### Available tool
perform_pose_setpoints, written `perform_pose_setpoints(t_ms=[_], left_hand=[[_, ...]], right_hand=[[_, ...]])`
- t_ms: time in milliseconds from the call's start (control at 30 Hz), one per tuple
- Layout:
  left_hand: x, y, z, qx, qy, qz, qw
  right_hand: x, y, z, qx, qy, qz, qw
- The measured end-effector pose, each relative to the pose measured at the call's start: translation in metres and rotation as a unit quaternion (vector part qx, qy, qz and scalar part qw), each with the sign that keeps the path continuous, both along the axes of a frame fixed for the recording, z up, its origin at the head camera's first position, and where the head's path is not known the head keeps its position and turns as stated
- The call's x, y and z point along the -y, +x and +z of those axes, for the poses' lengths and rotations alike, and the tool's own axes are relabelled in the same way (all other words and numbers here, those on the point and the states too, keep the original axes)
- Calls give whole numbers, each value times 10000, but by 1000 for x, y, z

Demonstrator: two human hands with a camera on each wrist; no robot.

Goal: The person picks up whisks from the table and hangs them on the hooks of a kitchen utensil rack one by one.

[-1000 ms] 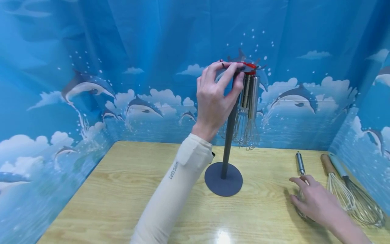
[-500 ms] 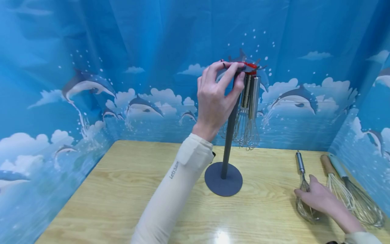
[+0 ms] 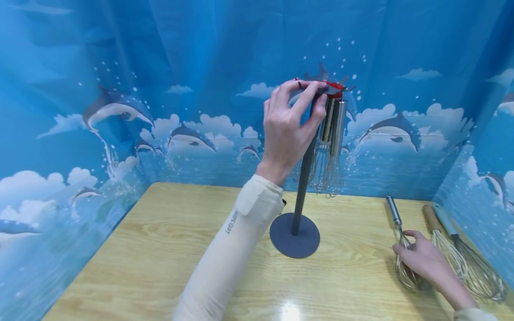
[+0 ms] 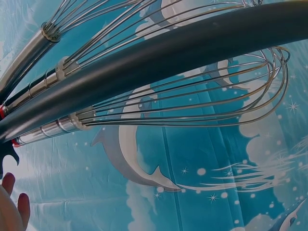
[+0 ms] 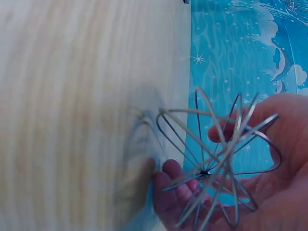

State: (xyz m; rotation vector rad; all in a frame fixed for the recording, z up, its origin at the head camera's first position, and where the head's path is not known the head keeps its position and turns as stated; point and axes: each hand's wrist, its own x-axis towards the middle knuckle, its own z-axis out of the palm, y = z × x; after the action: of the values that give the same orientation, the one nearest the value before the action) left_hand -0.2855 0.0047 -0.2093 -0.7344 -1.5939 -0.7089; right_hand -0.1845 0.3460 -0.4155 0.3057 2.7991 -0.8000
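Observation:
A dark metal stand with a round base point(image 3: 295, 238) and a hooked top rises from the table. At its top, the thumb and fingers of my left hand point(image 3: 281, 122) pinch the stand point(image 3: 304, 183). Metal whisks point(image 3: 339, 129) hang from the hooks beside the hand; in the left wrist view one hanging whisk point(image 4: 57, 129) crosses behind the dark pole. At the right, my right hand point(image 3: 427, 258) grips a steel-handled whisk point(image 3: 394, 210) by its wire balloon. Its wires point(image 5: 226, 161) sit between the curled fingers and palm in the right wrist view.
Right of my right hand lie a whisk with a wooden handle point(image 3: 431, 218) and one with a light blue handle point(image 3: 445, 220). A blue curtain point(image 3: 225, 53) printed with dolphins stands behind and beside the wooden table point(image 3: 160, 249).
My right hand has pulled back along the whisk and gripped its wires; the whisk's handle end has swung slightly left. My left hand stays at the stand's top.

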Motion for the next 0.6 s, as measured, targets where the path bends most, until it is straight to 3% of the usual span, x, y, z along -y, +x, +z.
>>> perform_pose_setpoints(t_ms=[233, 367, 600], left_hand=[[0, 1, -1, 37, -30, 42, 10000], [0, 0, 0, 23, -15, 42, 10000], [0, 0, 0, 14, -16, 7, 10000]], right_hand=[[0, 3, -4, -961, 81, -344, 9947], [6, 6, -1, -1690, 97, -654, 9834], [20, 15, 11, -2452, -42, -1163, 9625]])
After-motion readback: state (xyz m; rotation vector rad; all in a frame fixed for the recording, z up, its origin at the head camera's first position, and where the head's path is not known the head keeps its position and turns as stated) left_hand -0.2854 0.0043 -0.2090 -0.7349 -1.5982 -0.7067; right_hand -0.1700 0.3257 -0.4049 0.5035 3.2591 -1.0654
